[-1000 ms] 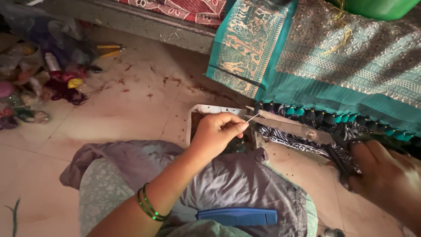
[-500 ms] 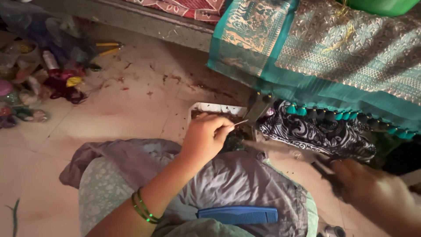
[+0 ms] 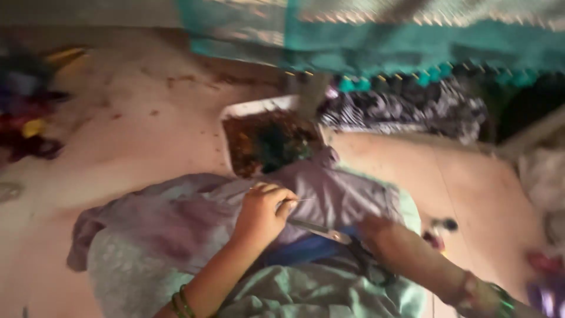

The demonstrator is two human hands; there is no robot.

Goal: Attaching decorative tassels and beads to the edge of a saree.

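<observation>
Lilac cloth point(image 3: 194, 218) | left hand point(image 3: 262, 212) pinches needle point(image 3: 300, 201) | right hand hidden, can't tell

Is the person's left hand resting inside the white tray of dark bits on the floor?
No. The left hand is over the grey-purple cloth on the lap, apart from the white tray beyond it.

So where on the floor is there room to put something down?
The floor is bare between the tray of bits and the blurry colourful pile at left. Another bare patch lies right of the lap. The lap, under the left hand, is crowded.
</observation>
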